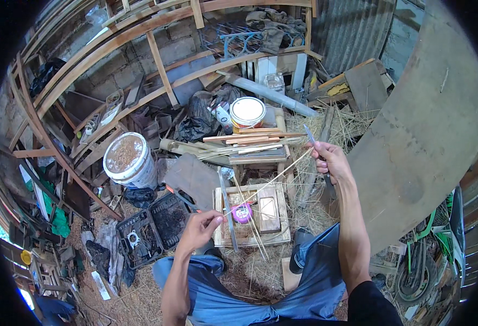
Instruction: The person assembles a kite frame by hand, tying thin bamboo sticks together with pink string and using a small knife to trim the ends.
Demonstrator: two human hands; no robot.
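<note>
My left hand point(200, 231) is closed, thumb and fingers pinching one end of a thin pale bamboo-like strip point(274, 178). The strip slants up to my right hand point(330, 162), which is wrapped round a knife point(308, 133). The knife's blade points up and away, touching or close to the strip's far end; which, I cannot tell. Below the strip, a shallow wooden box point(285, 220) sits in front of my knees. In it are a pink tape measure point(242, 213) and a wooden block point(269, 213). A long flat metal bar point(227, 209) and more thin strips lie across it.
Beyond the box, a small wooden stand point(258, 158) bears stacked sticks and strips. A lidded white bucket point(248, 112) is behind it, a larger bucket point(130, 158) to the left. An open black tool case point(141, 233) lies left. A large board point(413, 136) leans at right.
</note>
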